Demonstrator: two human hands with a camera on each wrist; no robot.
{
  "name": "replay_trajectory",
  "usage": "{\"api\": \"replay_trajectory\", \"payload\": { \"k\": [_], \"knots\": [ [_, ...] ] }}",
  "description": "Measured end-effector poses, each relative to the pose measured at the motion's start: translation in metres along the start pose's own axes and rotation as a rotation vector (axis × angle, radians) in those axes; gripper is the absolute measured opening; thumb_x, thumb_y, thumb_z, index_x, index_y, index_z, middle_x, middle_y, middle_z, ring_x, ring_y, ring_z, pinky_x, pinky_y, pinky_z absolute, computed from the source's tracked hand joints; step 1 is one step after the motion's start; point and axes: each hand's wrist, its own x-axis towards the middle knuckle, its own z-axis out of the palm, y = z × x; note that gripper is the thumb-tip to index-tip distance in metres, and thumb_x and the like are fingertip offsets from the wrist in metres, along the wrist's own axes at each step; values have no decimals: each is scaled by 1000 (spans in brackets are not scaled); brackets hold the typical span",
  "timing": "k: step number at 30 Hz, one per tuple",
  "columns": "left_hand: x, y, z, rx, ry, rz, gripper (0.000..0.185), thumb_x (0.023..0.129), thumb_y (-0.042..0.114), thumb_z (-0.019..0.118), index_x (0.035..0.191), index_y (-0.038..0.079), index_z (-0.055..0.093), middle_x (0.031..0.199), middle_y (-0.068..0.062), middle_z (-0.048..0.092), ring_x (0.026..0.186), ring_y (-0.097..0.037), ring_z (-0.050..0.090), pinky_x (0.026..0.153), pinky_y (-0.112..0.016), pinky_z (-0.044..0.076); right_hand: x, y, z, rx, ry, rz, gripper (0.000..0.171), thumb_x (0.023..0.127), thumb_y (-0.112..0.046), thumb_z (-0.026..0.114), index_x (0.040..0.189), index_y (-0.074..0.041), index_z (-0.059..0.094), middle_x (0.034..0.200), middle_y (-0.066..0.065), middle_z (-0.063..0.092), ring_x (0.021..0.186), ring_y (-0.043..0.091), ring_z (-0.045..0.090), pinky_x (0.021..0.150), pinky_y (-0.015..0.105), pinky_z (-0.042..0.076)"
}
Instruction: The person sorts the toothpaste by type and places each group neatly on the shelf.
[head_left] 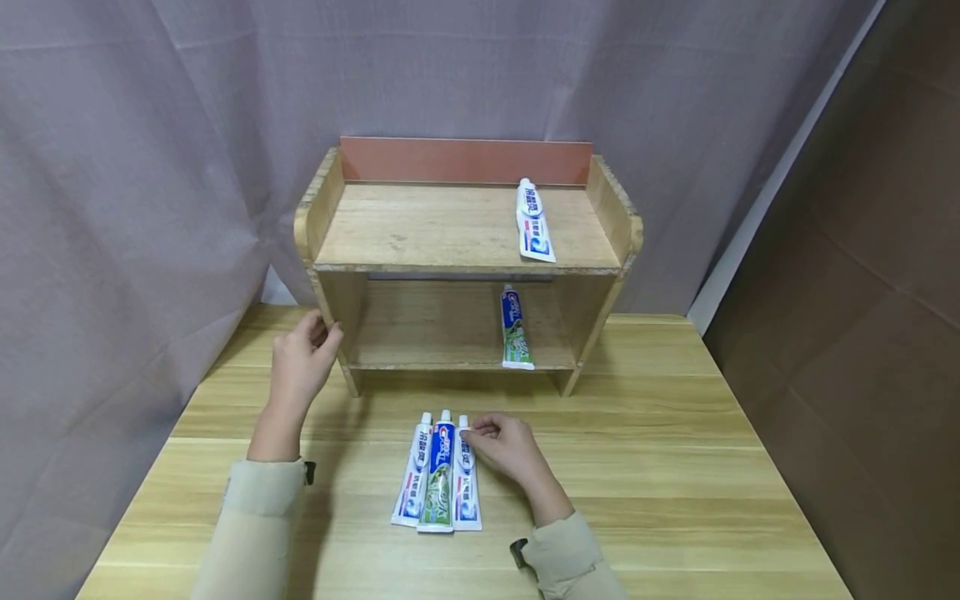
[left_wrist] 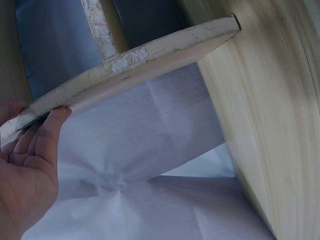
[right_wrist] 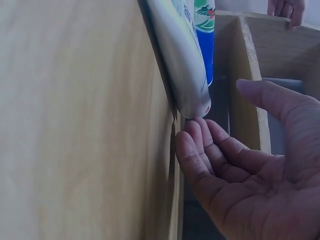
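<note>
At the left side of a small two-tier wooden shelf, my left hand pinches the edge of the side panel, thumb on one face and fingers on the other. Three toothpaste tubes lie side by side on the table before the shelf: a white tube, a blue-green tube and another white tube. My right hand is beside that last one. In the right wrist view its fingertips are at the end of the white toothpaste tube, while the thumb stands apart.
On the upper tier lies a white toothpaste tube, right of centre. A blue-green toothpaste tube rests on the lower tier. Grey cloth hangs behind, and a brown panel borders the wooden table on the right.
</note>
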Motion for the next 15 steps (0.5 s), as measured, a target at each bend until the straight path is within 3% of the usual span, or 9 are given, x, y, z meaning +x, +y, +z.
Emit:
{"api": "replay_trajectory", "payload": {
  "k": [15],
  "knots": [
    [0,-1,-1,2,-10,-10,27,98,22,60,115,2,69,110,-22,71,102,-37,71,85,-47,60,0,-1,5,-100,-93,87,41,82,-37,82,104,-5,69,87,0,66,78,15,62,72,31,57]
  ]
}}
